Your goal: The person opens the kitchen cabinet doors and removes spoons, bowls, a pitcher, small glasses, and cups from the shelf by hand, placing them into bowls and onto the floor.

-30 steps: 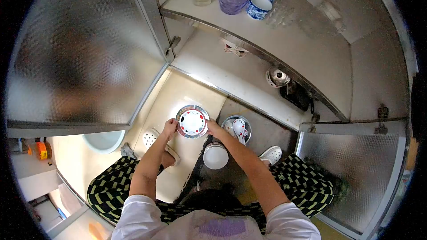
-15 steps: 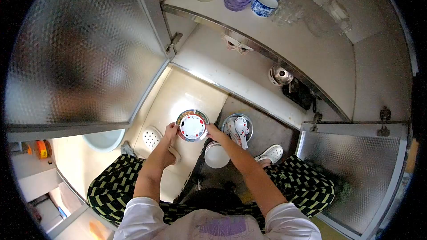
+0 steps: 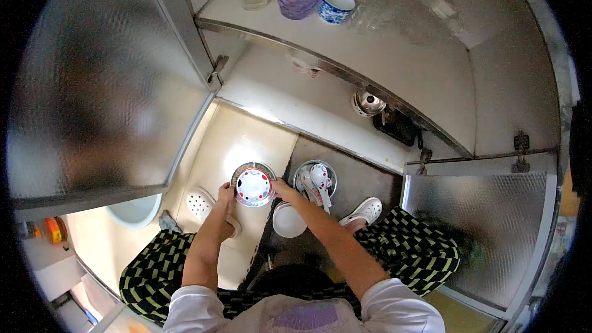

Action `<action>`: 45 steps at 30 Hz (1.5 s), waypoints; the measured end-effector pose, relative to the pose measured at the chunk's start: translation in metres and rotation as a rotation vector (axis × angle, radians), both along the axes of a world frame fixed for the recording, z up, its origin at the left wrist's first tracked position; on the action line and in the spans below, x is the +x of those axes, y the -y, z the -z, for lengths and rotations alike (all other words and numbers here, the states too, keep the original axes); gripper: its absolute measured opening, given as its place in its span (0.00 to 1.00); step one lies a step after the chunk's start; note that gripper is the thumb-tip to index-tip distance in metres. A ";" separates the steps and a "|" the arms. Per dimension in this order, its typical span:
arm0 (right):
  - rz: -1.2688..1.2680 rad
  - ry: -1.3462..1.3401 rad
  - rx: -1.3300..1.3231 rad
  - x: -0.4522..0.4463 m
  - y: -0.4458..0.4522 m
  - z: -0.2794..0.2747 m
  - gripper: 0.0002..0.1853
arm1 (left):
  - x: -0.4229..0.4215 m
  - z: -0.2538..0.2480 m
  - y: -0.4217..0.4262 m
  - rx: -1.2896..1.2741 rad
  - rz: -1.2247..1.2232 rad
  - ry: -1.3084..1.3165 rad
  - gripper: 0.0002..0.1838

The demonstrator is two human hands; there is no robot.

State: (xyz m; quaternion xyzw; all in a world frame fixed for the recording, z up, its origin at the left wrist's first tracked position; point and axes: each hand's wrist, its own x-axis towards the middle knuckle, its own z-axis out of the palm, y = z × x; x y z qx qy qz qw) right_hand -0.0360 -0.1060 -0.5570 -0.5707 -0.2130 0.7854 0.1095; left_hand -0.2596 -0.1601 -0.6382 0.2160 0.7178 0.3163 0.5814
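Hands (image 3: pixel 226 193) (image 3: pixel 282 190) holding dotted plate (image 3: pixel 253 185), shirt print (image 3: pixel 306 316) illeg.

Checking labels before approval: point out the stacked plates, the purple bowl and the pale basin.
Stacked plates (image 3: pixel 253 185), head view: top plate's centre.
Purple bowl (image 3: pixel 300 1), head view: outer wall.
Pale basin (image 3: pixel 135 210), head view: inner surface.
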 end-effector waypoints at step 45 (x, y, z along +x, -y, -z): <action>0.455 0.756 1.435 0.318 -0.215 -0.417 0.19 | 0.366 -0.476 -0.303 1.208 0.364 -0.162 0.23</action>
